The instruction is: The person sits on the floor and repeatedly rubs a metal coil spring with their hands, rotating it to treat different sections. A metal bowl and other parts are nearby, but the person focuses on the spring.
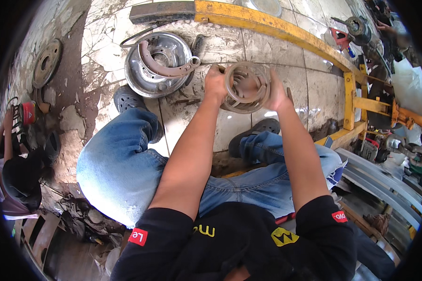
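Note:
Between my two hands is a round grey part with curved turns inside it, seen end-on and looking like a coil spring [244, 99]; motion blurs it a little. My left hand [214, 85] grips its left side, the fingertips partly hidden behind the rim. On the opposite side my right hand [278, 92] presses against it, fingers pointing away from me. Left of my hands, a round metal dish-shaped part [137, 80] lies on the tiled floor. Across it rests a curved brown brake shoe [157, 69] with a ring-shaped end.
A yellow metal frame [267, 21] runs along the far side and down the right. A worn round disc [47, 63] lies at far left, near another person [21, 180]. Assorted machine parts [389, 145] and grey metal rails [384, 182] are on the right.

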A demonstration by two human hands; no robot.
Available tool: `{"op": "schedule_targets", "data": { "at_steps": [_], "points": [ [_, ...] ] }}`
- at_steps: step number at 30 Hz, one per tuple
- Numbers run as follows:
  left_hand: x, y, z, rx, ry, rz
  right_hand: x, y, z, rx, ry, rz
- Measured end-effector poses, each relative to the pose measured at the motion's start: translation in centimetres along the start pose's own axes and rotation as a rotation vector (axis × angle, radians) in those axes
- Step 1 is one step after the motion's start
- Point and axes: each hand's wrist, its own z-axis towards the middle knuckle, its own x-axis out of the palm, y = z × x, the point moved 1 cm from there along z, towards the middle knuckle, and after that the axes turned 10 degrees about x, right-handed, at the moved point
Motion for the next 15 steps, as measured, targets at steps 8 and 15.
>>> {"op": "schedule_targets", "data": {
  "at_steps": [8, 15],
  "points": [
    [-0.1, -0.3, -0.3, 0.031, 0.054, 0.067, -3.5, -1.5, 2.8, -0.038, 0.107, -0.013],
    [0.0, -0.6, -1.0, -0.007, 0.035, 0.025, -0.3, -0.1, 0.6, -0.097, -0.062, -0.003]
  ]
}}
